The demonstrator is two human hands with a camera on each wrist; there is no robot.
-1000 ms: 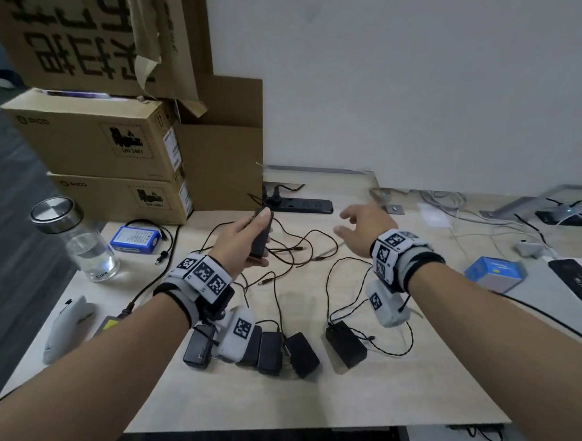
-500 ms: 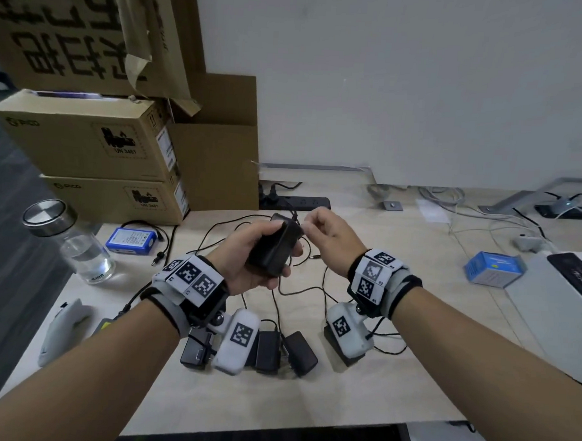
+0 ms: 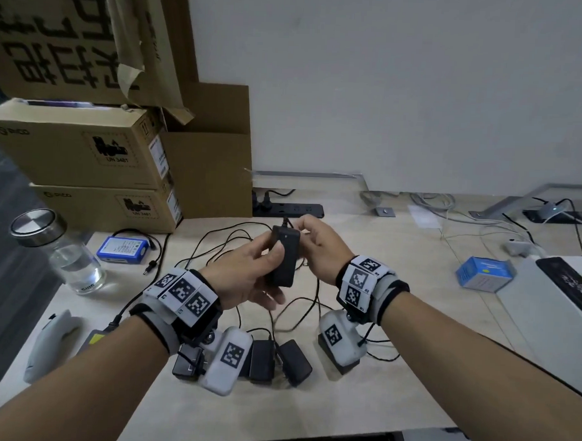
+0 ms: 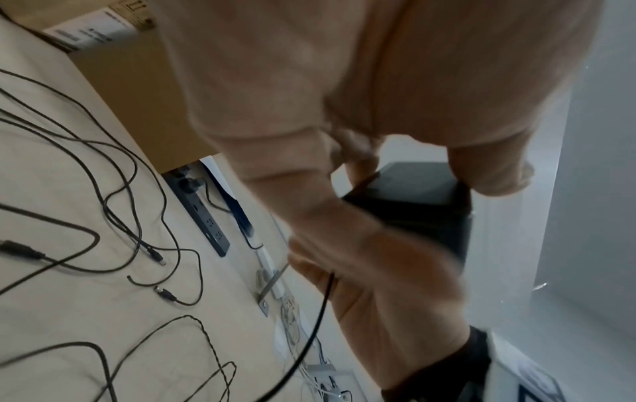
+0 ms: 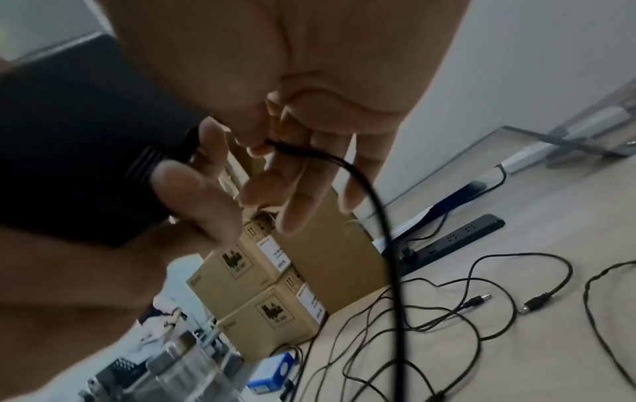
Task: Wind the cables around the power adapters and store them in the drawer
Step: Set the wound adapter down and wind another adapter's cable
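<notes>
My left hand [image 3: 247, 271] grips a black power adapter [image 3: 284, 256] upright above the table, thumb on its front face. My right hand [image 3: 318, 245] pinches the adapter's thin black cable [image 5: 371, 195] close to the adapter's top end. From there the cable [image 4: 316, 326] hangs down toward the table. In the wrist views the adapter [image 4: 413, 201] [image 5: 68, 163] sits between the fingers of both hands. Several more black adapters [image 3: 262, 360] lie near the table's front edge, partly hidden by my wrists, and their cables [image 3: 215, 237] sprawl loose. No drawer is in view.
Stacked cardboard boxes [image 3: 86, 151] fill the back left. A glass jar [image 3: 61, 253], a blue battery pack [image 3: 123, 248] and a grey handheld device [image 3: 49, 339] sit at the left. A black power strip [image 3: 288, 208] lies by the wall. A small blue box [image 3: 484, 273] stands at the right.
My left hand has lifted the adapter and turned it upright. My right hand, open over the cables a second ago, has come in and taken the cable at the adapter's top.
</notes>
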